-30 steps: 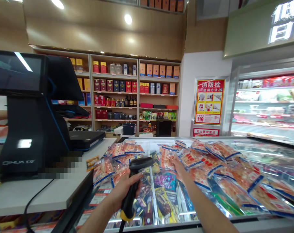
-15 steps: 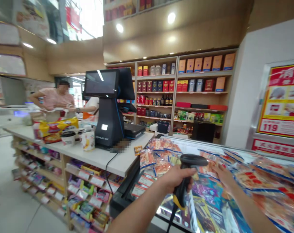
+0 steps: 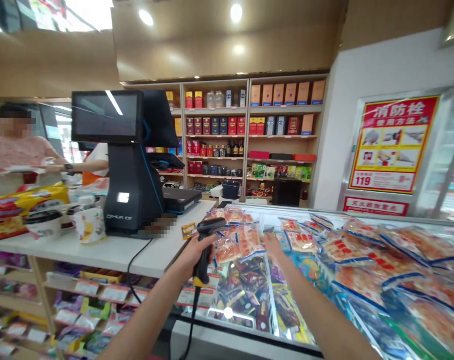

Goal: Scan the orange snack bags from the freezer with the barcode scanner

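Observation:
My left hand (image 3: 199, 252) is wrapped round the handle of a black and yellow barcode scanner (image 3: 202, 265), its head tilted up and its cable hanging down. My right hand (image 3: 272, 246) is closed at the right edge of a clear, blue-edged food packet (image 3: 249, 240) with reddish-orange contents. The fingertips are partly hidden. That packet is over the left pile of similar packets (image 3: 227, 250), close to the scanner's head. More food packets (image 3: 362, 245) lie heaped on the glass-topped freezer (image 3: 230, 320) to the right.
At left, a white counter (image 3: 155, 255) bears a black checkout terminal (image 3: 125, 175), patterned cups (image 3: 87, 225) and a yellow snack bag (image 3: 50, 197). A person (image 3: 16, 145) stands behind it. Snack racks (image 3: 87, 295) sit below. Shelves (image 3: 215, 135) line the back wall.
My right hand has moved left from the right-hand heap to the left pile, a packet at its fingers. The scanner in my left hand has shifted left and slightly up. The view has turned right.

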Available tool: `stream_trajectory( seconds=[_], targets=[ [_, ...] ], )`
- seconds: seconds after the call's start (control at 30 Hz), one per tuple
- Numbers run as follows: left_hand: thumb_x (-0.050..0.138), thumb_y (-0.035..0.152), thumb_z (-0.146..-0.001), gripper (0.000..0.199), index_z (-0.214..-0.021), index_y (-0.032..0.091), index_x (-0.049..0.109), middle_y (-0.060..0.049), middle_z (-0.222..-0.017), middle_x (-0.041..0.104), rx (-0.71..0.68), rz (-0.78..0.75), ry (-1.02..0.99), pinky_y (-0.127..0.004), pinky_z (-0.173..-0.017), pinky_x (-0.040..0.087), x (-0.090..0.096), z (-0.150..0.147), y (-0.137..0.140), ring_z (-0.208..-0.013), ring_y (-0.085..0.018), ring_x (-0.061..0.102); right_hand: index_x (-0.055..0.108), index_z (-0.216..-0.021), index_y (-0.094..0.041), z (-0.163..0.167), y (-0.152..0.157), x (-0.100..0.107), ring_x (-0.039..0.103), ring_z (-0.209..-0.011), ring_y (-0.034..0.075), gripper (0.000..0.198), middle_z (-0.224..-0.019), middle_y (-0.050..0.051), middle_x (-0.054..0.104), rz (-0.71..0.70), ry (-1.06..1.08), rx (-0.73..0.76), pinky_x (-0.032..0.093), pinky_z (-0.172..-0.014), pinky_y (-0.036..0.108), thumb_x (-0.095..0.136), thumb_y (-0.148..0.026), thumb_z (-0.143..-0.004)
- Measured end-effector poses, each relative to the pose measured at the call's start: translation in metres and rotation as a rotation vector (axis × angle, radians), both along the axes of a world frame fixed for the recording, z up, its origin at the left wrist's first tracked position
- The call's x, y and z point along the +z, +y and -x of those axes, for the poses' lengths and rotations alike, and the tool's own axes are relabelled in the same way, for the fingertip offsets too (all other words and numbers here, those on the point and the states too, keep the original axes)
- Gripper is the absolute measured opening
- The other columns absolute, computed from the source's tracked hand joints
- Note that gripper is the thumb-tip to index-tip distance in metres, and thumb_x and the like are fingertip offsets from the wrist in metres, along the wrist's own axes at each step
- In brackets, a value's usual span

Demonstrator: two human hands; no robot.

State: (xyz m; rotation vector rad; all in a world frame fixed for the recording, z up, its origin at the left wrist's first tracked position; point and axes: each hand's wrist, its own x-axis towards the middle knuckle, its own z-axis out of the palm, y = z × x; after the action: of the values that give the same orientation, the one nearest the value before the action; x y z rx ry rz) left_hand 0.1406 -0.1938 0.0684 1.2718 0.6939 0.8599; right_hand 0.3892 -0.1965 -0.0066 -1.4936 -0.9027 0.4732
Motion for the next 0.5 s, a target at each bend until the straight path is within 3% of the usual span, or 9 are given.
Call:
stream_trajectory(
  seconds=[0.1, 0.2, 0.27, 0.33, 0.5],
  targets=[
    [0.058, 0.038, -0.062, 0.026, -0.059, 0.015, 0.046, 0.005, -0.044, 0.048, 0.010, -0.001, 0.009, -0.017, -0.036, 0.034, -0.001, 0.007, 0.000, -0.035, -0.005, 0.043, 0.042, -0.114, -0.013, 0.021, 0.003, -0.004, 0.030, -0.115, 0.026, 0.050, -0.122, 0.014, 0.039, 0.075, -0.299, -0.089, 0.025, -0.092, 0.041, 0.037, -0.040, -0.072],
    [0.059, 0.038, -0.060, 0.026, -0.061, 0.015, 0.047, 0.004, -0.045, 0.049, 0.046, 0.009, 0.042, -0.018, -0.035, 0.035, -0.003, 0.005, -0.003, -0.035, -0.006, 0.043, 0.028, -0.124, -0.025, 0.043, 0.000, -0.011, 0.016, -0.121, 0.028, 0.056, -0.134, 0.006, 0.021, 0.261, -0.712, 0.053, 0.015, -0.093, 0.051, 0.033, -0.049, -0.074],
    [0.059, 0.038, -0.060, 0.026, -0.062, 0.015, 0.047, 0.005, -0.045, 0.048, 0.046, 0.013, 0.062, -0.018, -0.035, 0.035, -0.004, 0.001, -0.005, -0.035, -0.006, 0.043, 0.018, -0.127, -0.026, 0.057, 0.003, -0.015, 0.012, -0.121, 0.029, 0.058, -0.136, 0.006, 0.014, 0.420, -0.781, 0.070, 0.015, -0.090, 0.055, 0.024, -0.052, -0.076],
    [0.059, 0.038, -0.062, 0.025, -0.062, 0.016, 0.047, 0.005, -0.046, 0.048, 0.030, 0.012, 0.069, -0.017, -0.036, 0.035, -0.005, -0.003, -0.006, -0.036, -0.006, 0.043, 0.015, -0.129, -0.025, 0.068, 0.011, -0.017, 0.009, -0.122, 0.031, 0.059, -0.136, 0.007, 0.010, 0.482, -0.786, 0.038, 0.014, -0.090, 0.055, 0.018, -0.054, -0.077],
    [0.058, 0.039, -0.062, 0.026, -0.060, 0.016, 0.047, 0.003, -0.047, 0.050, -0.012, 0.018, 0.083, -0.017, -0.036, 0.034, -0.007, -0.012, -0.005, -0.037, -0.006, 0.044, 0.011, -0.129, -0.026, 0.054, 0.022, -0.010, 0.010, -0.122, 0.029, 0.060, -0.136, 0.007, 0.010, 0.439, -0.787, -0.041, 0.014, -0.090, 0.055, 0.019, -0.054, -0.077]
  ],
)
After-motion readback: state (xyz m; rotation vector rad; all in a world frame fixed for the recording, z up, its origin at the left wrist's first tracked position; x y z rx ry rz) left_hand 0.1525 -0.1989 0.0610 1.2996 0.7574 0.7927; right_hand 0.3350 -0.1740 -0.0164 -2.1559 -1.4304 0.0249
